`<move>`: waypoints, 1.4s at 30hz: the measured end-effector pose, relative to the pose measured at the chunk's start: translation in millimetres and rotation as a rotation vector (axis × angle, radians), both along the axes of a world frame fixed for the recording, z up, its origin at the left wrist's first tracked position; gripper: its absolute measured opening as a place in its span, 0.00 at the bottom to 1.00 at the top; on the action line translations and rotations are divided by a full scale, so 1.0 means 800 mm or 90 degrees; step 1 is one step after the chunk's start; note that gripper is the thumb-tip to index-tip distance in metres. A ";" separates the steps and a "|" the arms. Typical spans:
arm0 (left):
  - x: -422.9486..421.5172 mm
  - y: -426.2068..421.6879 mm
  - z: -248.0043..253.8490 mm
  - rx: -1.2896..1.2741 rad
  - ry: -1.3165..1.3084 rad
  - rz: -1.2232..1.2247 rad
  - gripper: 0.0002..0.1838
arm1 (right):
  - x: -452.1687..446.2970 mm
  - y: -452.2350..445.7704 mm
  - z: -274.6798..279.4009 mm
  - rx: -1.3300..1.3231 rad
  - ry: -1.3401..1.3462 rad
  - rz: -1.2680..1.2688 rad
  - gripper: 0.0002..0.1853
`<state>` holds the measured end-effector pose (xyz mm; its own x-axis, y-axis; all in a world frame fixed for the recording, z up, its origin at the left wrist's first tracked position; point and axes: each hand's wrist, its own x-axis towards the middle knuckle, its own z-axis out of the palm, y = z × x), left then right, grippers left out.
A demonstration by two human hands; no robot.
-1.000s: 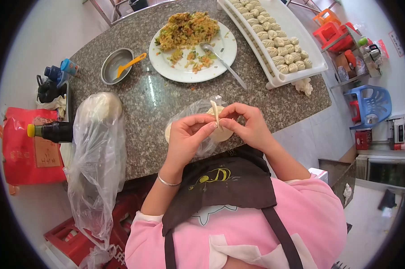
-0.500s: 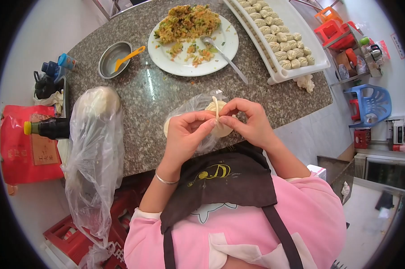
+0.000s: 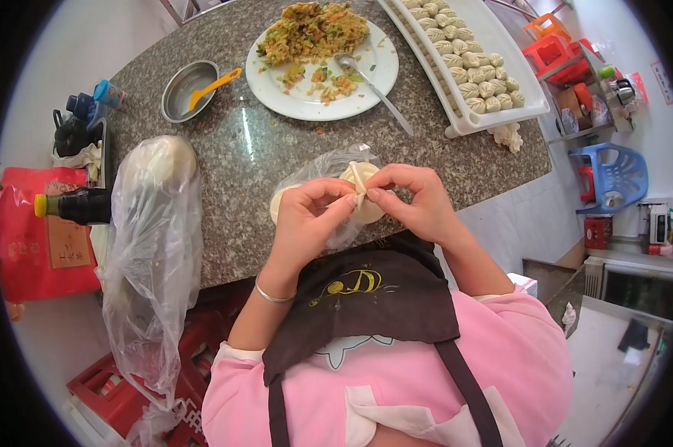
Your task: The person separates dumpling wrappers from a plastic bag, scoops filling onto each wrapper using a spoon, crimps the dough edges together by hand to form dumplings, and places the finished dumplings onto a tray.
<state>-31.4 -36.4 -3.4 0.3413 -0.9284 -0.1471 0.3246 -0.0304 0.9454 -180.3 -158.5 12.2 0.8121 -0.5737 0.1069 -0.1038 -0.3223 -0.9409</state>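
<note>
Between my two hands is a pale dumpling (image 3: pixel 358 179), its edge a narrow upright seam. My left hand (image 3: pixel 310 220) pinches the near end with thumb and forefinger. From the other side, my right hand (image 3: pixel 415 197) pinches the same seam, its fingertips almost meeting the left ones. My fingers partly cover the dumpling. Round dough wrappers (image 3: pixel 372 211) lie beneath my hands on a clear plastic bag (image 3: pixel 325 165). Beyond them, a white plate (image 3: pixel 277 103) carries a mound of chopped filling (image 3: pixel 314 37) and a metal spoon (image 3: pixel 381 97).
A white tray (image 3: pixel 529 110) with rows of pleated dumplings (image 3: pixel 467 71) stands at the back right. A metal bowl (image 3: pixel 174 100) with an orange spatula (image 3: pixel 216 87) sits at left. Nearer are a plastic bag of dough (image 3: pixel 158 171) and a dark bottle (image 3: pixel 79 205) with a yellow cap.
The fingers of both hands have shifted slightly along the dumpling's seam, and its top end leans a little more to the left. The whole view has tilted slightly.
</note>
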 end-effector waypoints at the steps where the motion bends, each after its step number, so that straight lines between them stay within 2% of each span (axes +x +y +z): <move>1: 0.001 0.000 -0.002 0.007 0.039 -0.006 0.05 | 0.000 0.000 -0.001 0.022 0.005 -0.003 0.08; 8: 0.002 0.000 -0.003 -0.044 0.023 -0.002 0.04 | 0.005 0.003 0.010 -0.011 -0.012 0.017 0.07; 13: -0.004 -0.001 -0.006 -0.054 0.013 0.035 0.03 | 0.007 0.005 0.011 -0.108 0.001 -0.018 0.07; 20: -0.010 -0.001 -0.003 -0.046 -0.015 0.059 0.05 | 0.007 0.005 0.016 -0.081 0.008 0.000 0.07; 23: -0.013 -0.002 0.000 -0.032 -0.076 0.069 0.05 | 0.007 0.005 0.016 -0.116 0.007 -0.014 0.07; 26: -0.015 -0.002 0.003 -0.045 -0.105 0.087 0.04 | 0.007 0.006 0.019 -0.058 0.030 -0.008 0.08; 31: -0.018 -0.001 0.008 -0.047 -0.208 0.090 0.04 | 0.007 0.007 0.016 -0.118 0.037 -0.018 0.10; 35: -0.016 -0.001 0.002 -0.041 -0.187 0.079 0.04 | 0.007 0.007 0.015 -0.033 0.032 -0.030 0.09; 37: -0.015 -0.001 -0.004 -0.057 -0.081 0.073 0.04 | 0.007 0.004 0.013 0.036 0.027 -0.011 0.10; 42: -0.012 0.000 -0.001 -0.040 -0.043 0.041 0.05 | 0.007 0.003 0.010 0.049 0.012 0.006 0.10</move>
<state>-40.9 -36.6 -4.6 0.4076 -0.9110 -0.0630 0.2590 0.0492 0.9646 -174.9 -156.5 20.3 0.8189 -0.5721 0.0465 -0.1197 -0.2494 -0.9610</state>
